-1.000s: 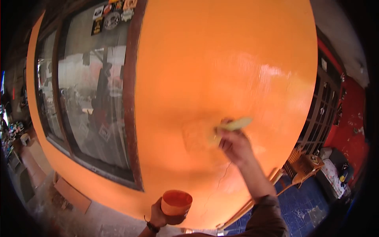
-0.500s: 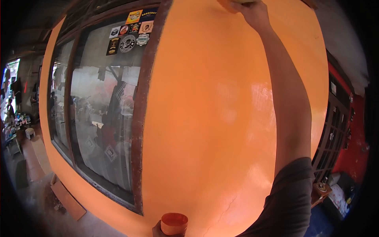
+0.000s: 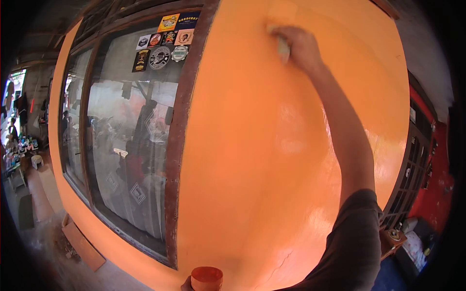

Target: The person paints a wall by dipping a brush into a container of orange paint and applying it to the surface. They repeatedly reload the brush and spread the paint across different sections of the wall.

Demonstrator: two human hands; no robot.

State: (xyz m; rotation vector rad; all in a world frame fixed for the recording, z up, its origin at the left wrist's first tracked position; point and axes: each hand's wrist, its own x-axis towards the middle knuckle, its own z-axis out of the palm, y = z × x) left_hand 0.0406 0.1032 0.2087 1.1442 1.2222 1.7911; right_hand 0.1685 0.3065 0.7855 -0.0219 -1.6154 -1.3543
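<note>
My right hand [image 3: 302, 46] is raised high against the orange wall [image 3: 242, 145], its fingers closed around a paintbrush [image 3: 284, 50]. The brush's pale part hangs below the fingers, and its working end is blurred against the wall. Low in the view, my left hand [image 3: 186, 284] grips an orange cup [image 3: 207, 277] from its left side. Only a bit of that hand shows; the cup's lower part is cut off by the frame edge. Shiny, wet-looking patches lie on the wall, and a thin crack [image 3: 281, 264] runs near its bottom.
A brown-framed window [image 3: 128, 145] with several stickers [image 3: 160, 57] borders the wall on the left. A brown board [image 3: 83, 246] lies on the floor below it. Far right are a dark lattice door [image 3: 405, 174], a red wall [image 3: 439, 169] and a small wooden table [image 3: 392, 238].
My right hand has come down the wall from the top edge with the brush. The cup in my left hand sits slightly lower and further left in view.
</note>
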